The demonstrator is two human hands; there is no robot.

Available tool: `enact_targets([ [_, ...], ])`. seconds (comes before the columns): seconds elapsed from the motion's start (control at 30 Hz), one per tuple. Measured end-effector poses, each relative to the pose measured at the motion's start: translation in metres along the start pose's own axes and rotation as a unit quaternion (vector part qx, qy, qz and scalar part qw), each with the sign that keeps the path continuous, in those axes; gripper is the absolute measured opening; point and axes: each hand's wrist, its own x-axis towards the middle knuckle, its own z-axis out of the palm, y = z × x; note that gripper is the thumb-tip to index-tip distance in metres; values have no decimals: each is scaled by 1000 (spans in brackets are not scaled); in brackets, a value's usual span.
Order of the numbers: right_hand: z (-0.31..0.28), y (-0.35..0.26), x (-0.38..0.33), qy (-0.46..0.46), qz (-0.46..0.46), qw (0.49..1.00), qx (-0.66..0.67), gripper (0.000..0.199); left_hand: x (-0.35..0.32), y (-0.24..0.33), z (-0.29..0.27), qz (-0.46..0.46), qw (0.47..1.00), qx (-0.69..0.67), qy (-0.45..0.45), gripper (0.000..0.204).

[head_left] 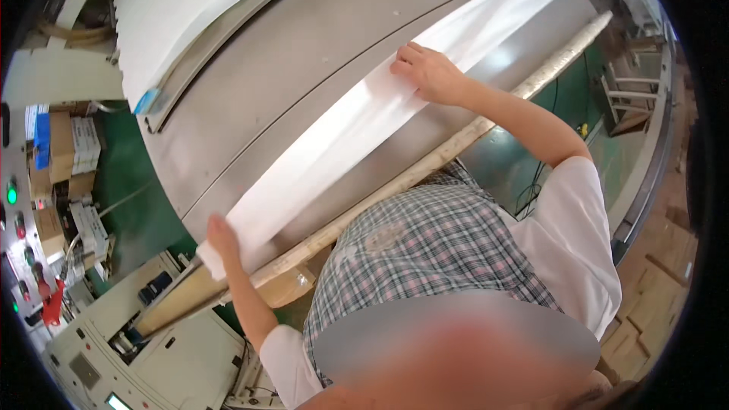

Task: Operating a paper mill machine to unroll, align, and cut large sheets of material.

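A long, narrow band of white cloth-like sheet [334, 140] lies slantwise over a grey metal table [304, 53], from the near left to the far right. Its surface shows soft creases. Around the middle of the band, my right hand [429, 76] rests on it, fingers curled in and gripping the material close to its far edge. My left hand [224, 243] is at the band's near left end, touching it. Motion blurs that hand, and its fingers cannot be made out.
A long pale roller [425, 167] runs along the table's near edge, close to my body. More white sheet [175, 7] hangs over a bar at the far left. Cardboard boxes [64, 148] and a control panel with lit buttons [23, 235] stand at the left.
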Motion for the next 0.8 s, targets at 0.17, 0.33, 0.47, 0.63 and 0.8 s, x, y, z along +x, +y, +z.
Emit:
enact_targets([
  [0.17, -40, 114, -37, 44, 50, 994, -87, 37, -5, -32, -49, -50, 926, 372, 28, 22],
  [0.33, -63, 222, -63, 83, 96, 984, -127, 27, -12, 70, -18, -177, 969, 147, 90, 33],
  [0.47, -91, 345, -105, 157, 163, 950, -217, 24, -6, 177, 45, -71, 989, 128, 26, 39],
  [0.63, -121, 441, -156, 181, 267, 899, -297, 21, -14, 261, 87, -118, 974, 191, -4, 41],
  [0.8, -123, 470, -192, 229, 292, 878, -303, 17, -20, 246, 96, -129, 961, 242, 26, 42],
])
